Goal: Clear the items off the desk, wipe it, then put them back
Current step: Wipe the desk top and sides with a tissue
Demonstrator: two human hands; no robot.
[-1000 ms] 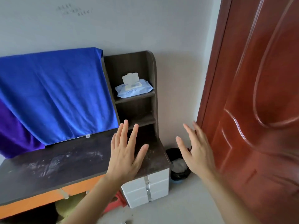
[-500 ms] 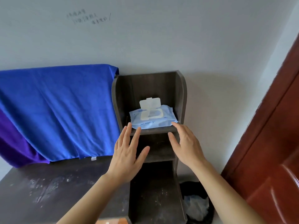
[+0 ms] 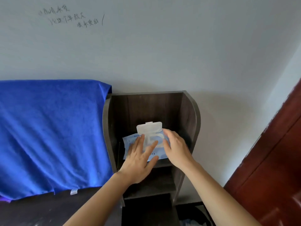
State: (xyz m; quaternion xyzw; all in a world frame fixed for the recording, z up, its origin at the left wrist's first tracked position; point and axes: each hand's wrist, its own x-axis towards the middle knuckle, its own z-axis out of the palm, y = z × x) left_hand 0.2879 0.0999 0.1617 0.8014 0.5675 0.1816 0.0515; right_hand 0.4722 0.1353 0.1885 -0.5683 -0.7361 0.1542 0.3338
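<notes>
Desk [image 3: 40,207] lies nearest, dark and streaked with pale dust at the lower left. A bin [image 3: 192,216] stands on the floor to its right.

Above these, both forearms reach up to the shelf unit [image 3: 190,115] at the desk's right end. The left hand [image 3: 138,160] is wide, with fingers straight and spread, pressing flat on the front left of the wipes pack [image 3: 128,141]. The right hand [image 3: 175,149] is loosely curved over the pack's right end, its fingertips beside the opening. Whether it pinches a wipe cannot be told.

The pack rests on the unit's top shelf, directly under both hands. Its lid [image 3: 149,128] is flipped up just beyond the fingertips.

Step in hand, as judged, is drawing a wipe for the desk. Recommended practice is to keep the left palm bearing down so the soft pack neither slides nor lifts. The right hand should take one sheet at the slot and pull straight up, then the lid should be shut.

A towel [image 3: 48,136] hangs behind the desk to the left, and the wall carries writing [image 3: 70,17].
</notes>
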